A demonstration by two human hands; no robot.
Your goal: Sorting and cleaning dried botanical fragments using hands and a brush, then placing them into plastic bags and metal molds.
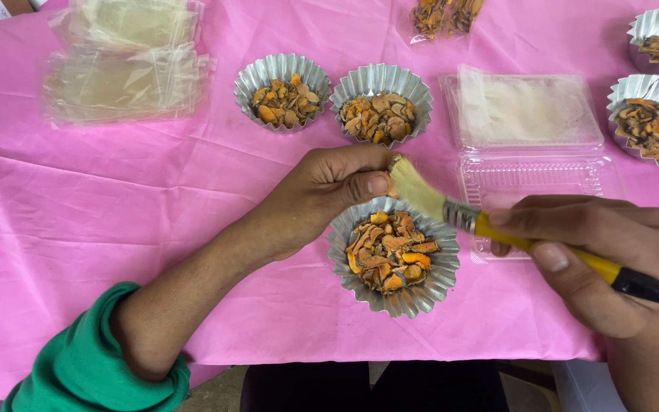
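— Right, what have I got in each hand from where you sit?

— Your left hand (pixel 329 187) is curled at the far rim of the near foil cup (pixel 393 255), fingers pinched together on a small piece I can't make out, held just above the cup. Your right hand (pixel 604 255) has its fingers clamped on the yellow handle of a brush (pixel 482 221), bristles touching that pinched piece.

— I see it. The brush is angled across so the bristles meet the piece over the cup; I'd judge anything brushed off drops among the orange-brown dried chips inside.

— Likely. Two more filled foil cups (pixel 282 91) sit farther back, side by side, and two others at the far right edge (pixel 654 122).

— And the plastic?

— An open clear clamshell box (pixel 528 145) just right of your cup, close to the brush hand. Stacked clear bags (pixel 123 65) lie far left on the pink tabletop (pixel 78 214), well apart from the hands.
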